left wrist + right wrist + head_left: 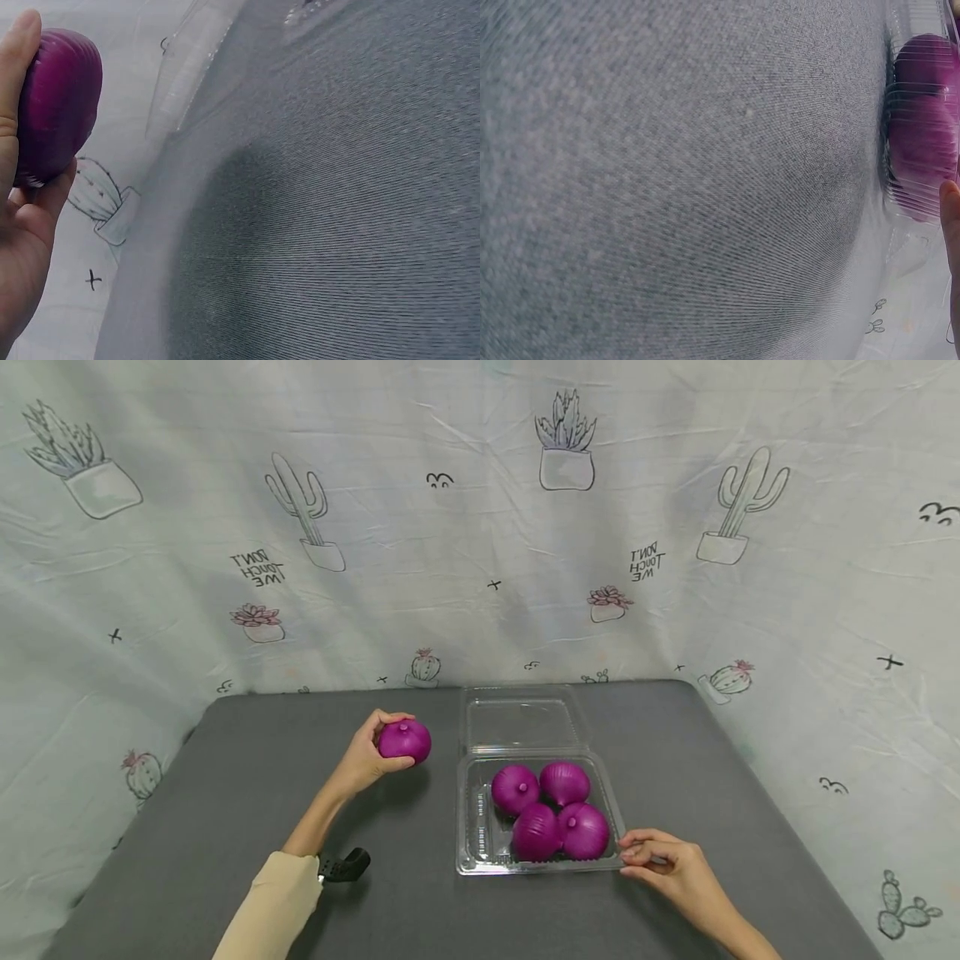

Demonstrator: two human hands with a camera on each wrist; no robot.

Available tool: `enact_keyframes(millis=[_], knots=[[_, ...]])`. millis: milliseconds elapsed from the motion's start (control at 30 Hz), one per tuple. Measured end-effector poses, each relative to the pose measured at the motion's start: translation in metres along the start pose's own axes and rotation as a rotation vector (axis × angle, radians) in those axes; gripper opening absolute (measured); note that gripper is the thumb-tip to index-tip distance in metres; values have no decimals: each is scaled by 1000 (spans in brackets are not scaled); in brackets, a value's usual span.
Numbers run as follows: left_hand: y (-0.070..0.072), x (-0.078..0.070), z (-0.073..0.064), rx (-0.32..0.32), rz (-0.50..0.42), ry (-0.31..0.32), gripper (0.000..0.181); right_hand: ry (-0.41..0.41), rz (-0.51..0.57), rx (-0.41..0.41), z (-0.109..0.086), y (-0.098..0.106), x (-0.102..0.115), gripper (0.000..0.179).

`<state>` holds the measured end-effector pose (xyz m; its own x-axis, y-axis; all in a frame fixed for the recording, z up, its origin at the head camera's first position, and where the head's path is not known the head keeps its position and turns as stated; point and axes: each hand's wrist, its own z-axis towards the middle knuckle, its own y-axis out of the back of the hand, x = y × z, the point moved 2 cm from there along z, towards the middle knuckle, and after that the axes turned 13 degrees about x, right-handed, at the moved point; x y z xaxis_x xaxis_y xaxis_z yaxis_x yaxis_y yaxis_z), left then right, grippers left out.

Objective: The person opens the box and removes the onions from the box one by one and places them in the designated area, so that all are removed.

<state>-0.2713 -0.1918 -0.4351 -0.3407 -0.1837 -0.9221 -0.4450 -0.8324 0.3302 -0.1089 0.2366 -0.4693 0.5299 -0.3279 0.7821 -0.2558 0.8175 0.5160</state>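
In the head view, my left hand (367, 760) holds a purple onion (405, 742) above the table, left of a clear plastic clamshell container (480, 852). Thumb and fingers wrap the onion from its left side. The left wrist view shows the same onion (61, 105) in the left hand (22, 247). Several more purple onions (537, 832) lie together inside the container's base. My right hand (675, 868) pinches the front right corner of the container's rim. In the right wrist view only one finger (950, 225) shows, against the ribbed container wall (915, 202).
The container's lid (525, 722) is folded back, away from me. A dark grey cloth covers the table (405, 902). White curtains (480, 527) printed with cacti stand behind and at both sides. A black strap piece (348, 866) juts from my left wrist.
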Motion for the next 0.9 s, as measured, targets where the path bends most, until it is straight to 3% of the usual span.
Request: enact_keyframes(millis=[100,200,533,900], knots=[[2,-5,2,-12,3,23,54,7,6,-3,0,-1,0,10],[5,0,5,-31,0,37,55,11,13,-10,0,-2,-1,12],[14,43,18,-93,33,66,60,19,25,-17,-2,-5,1,21],[19,60,35,-34,-23,120,56,5,8,-35,-2,-7,2,24]])
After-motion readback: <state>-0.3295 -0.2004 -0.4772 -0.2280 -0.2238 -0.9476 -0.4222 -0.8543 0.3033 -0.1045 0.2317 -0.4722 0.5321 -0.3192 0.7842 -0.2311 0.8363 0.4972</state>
